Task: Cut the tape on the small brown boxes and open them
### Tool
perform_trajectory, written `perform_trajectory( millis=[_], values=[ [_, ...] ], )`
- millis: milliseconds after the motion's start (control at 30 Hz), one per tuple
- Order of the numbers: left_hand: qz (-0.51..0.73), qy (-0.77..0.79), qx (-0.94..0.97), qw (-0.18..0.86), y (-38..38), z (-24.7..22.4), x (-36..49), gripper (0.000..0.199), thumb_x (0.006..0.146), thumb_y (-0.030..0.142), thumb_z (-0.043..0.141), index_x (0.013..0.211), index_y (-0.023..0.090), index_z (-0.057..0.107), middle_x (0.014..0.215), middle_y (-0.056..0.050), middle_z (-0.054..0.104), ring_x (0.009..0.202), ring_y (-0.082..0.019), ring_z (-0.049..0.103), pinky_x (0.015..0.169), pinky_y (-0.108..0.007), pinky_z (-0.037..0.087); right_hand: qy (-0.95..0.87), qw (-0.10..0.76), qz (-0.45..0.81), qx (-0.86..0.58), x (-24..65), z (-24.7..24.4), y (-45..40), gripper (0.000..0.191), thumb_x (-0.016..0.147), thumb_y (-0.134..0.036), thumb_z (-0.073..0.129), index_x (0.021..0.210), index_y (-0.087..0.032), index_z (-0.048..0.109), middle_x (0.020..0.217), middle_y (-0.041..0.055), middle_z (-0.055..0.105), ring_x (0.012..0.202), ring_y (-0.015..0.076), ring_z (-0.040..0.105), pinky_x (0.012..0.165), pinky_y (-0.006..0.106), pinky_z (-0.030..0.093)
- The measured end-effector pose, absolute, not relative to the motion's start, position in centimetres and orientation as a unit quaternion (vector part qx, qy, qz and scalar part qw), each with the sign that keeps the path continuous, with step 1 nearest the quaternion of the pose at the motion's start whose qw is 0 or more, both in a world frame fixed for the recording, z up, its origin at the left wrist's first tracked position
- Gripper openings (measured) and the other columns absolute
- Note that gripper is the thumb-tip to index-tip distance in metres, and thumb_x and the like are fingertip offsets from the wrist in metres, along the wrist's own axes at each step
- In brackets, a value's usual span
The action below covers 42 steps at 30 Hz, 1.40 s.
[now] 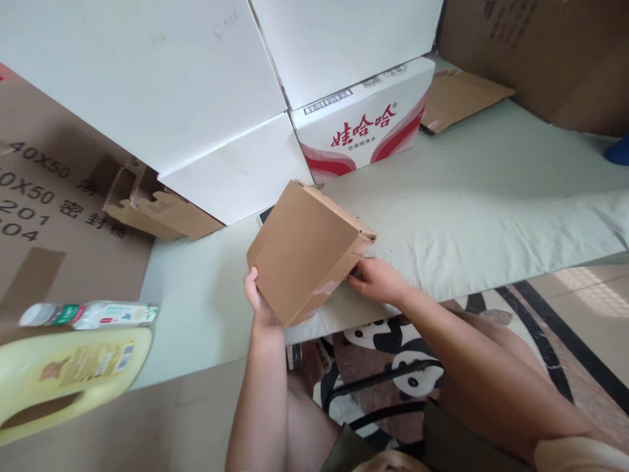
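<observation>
A brown cardboard box (307,249) is held up at a tilt over the pale green cloth, in the middle of the head view. Clear tape shows on its lower right side. My left hand (259,298) grips its lower left corner, with the thumb on the large face and the other fingers hidden behind. At the taped side, near the right corner, my right hand (376,278) has its fingers curled in and touching the box edge; its fingertips are partly hidden. Behind the box, a dark flat object with a light rim (266,215) peeks out on the cloth.
White cartons (236,164) and a red-and-white printed carton (363,128) stand at the back. Flattened cardboard (462,98) lies at back right, with open brown boxes (167,213) at left. A bottle (98,314) and a yellow jug (73,373) are at the left edge.
</observation>
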<state>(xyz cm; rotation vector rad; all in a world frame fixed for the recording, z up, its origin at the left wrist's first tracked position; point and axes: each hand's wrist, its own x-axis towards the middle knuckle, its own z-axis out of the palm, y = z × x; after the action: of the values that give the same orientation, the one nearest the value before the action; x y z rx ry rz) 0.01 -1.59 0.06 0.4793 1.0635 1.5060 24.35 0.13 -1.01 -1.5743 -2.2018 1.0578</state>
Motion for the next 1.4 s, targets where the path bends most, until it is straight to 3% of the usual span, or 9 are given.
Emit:
perform_trajectory(
  millis=[1000,1400],
  values=[
    [0.653,0.457,0.207,0.567,-1.2,-0.2,0.5,0.048,0.085,0.061,0.061,0.115,0.026,0.075,0.106,-0.005,0.08,0.097,-0.028,0.074,0.08,-0.038,0.059,-0.776,0.049,0.284,-0.56,23.4,-0.8,-0.4,0.024,0.096,-0.032,0.051,0.087,-0.018,0.068,0.099,0.0141,0.079,0.079,0.0237,0.069,0.063,0.033,0.034],
    [0.655,0.46,0.196,0.566,-1.1,-0.5,0.3,0.048,0.085,0.061,0.062,0.114,0.025,0.075,0.106,-0.006,0.079,0.096,-0.028,0.074,0.079,-0.038,0.06,-0.778,0.045,0.282,-0.56,23.3,-0.5,-0.5,0.026,0.098,-0.03,0.05,0.089,-0.018,0.071,0.1,0.0153,0.08,0.079,0.0241,0.07,0.063,0.033,0.037]
  ],
)
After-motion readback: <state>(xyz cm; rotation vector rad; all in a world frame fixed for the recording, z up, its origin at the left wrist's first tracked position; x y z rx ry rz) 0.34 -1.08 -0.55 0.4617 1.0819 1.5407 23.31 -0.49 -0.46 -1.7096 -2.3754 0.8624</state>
